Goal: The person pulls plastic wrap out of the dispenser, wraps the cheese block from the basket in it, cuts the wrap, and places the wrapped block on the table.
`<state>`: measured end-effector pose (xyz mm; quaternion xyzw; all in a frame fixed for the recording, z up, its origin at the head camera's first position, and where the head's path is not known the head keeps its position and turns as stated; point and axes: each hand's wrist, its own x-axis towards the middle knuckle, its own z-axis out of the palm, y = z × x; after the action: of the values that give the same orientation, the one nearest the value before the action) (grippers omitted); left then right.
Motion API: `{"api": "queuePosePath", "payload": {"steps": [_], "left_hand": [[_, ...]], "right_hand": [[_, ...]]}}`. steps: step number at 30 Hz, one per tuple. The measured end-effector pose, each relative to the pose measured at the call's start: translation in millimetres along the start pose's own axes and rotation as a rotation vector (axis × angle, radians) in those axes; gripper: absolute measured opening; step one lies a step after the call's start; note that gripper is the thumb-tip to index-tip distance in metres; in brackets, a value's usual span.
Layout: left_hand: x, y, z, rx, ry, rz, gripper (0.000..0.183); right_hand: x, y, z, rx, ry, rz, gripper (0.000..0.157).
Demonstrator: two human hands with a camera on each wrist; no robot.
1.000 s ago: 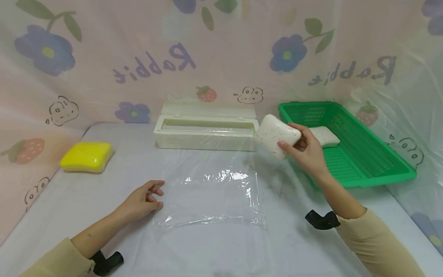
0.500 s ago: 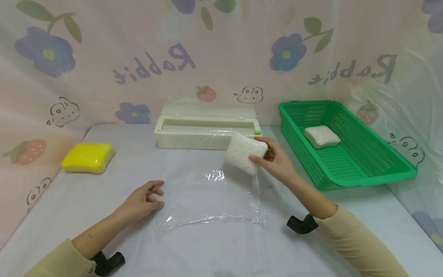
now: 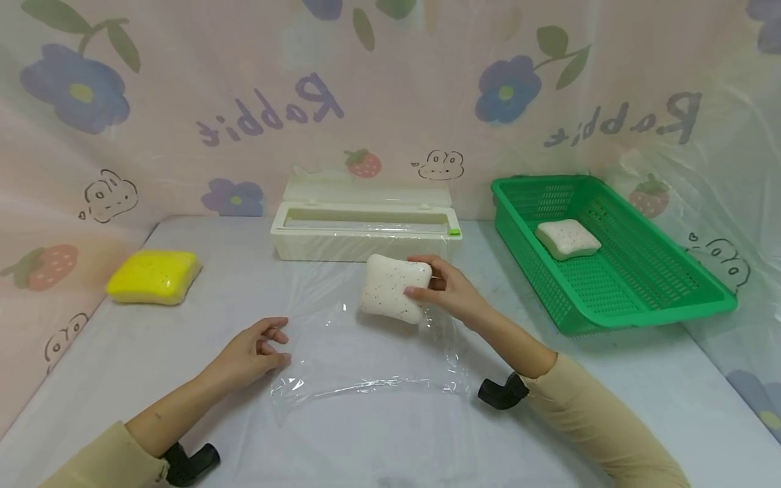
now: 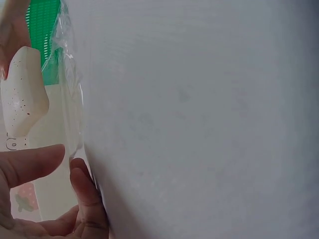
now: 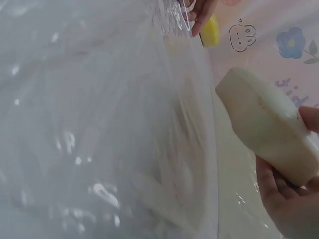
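My right hand (image 3: 454, 288) holds a white speckled sponge (image 3: 395, 288) by its right side, thumb in front and fingers behind. The sponge hangs tilted above a sheet of clear cling film (image 3: 366, 362) spread over the table. At the film's left edge rests my left hand (image 3: 247, 352), its fingers loosely bent; in the left wrist view its thumb (image 4: 37, 162) stands apart from the fingers. Behind the sheet, the film runs up to a white cling film dispenser box (image 3: 360, 247) with its lid raised. The right wrist view shows the sponge (image 5: 264, 119) from its edge.
A green basket (image 3: 647, 322) stands at the right with another white speckled sponge (image 3: 567, 239) in it. On the left lies a glossy yellow sponge (image 3: 152, 278). A printed curtain (image 3: 390, 95) closes off the back and sides of the table.
My right hand has carried the white sponge leftward and down, from beside the basket to above the film. The left hand has stayed in place at the film's edge.
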<state>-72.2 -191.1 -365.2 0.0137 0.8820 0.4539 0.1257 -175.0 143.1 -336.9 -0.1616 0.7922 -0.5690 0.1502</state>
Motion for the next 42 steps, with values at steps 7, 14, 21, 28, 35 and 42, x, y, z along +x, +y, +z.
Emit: {"api": "queuePosePath", "payload": {"steps": [7,14,21,28,35,42], "left_hand": [[1.1,1.6,0.5,-0.002,0.000,-0.006,0.065],[1.7,3.4,1.2,-0.007,0.003,-0.009,0.065],[2.1,4.4,1.6,-0.010,0.000,-0.008,0.064],[2.5,4.4,1.9,-0.005,0.003,-0.021,0.064],[2.4,3.9,2.4,0.008,0.015,-0.023,0.064],[-2.6,6.0,2.8,0.144,0.096,0.039,0.053]], "right_hand": [[5,3,14.1,0.000,-0.083,0.082,0.056],[7,8,23.8,0.053,-0.111,0.115,0.052],[10,14,31.4,0.140,-0.209,0.186,0.053],[8,20,33.4,0.084,-0.183,0.223,0.054],[7,24,32.5,-0.125,-0.066,0.196,0.061],[-4,21,31.0,-0.167,0.000,0.188,0.064]]}}
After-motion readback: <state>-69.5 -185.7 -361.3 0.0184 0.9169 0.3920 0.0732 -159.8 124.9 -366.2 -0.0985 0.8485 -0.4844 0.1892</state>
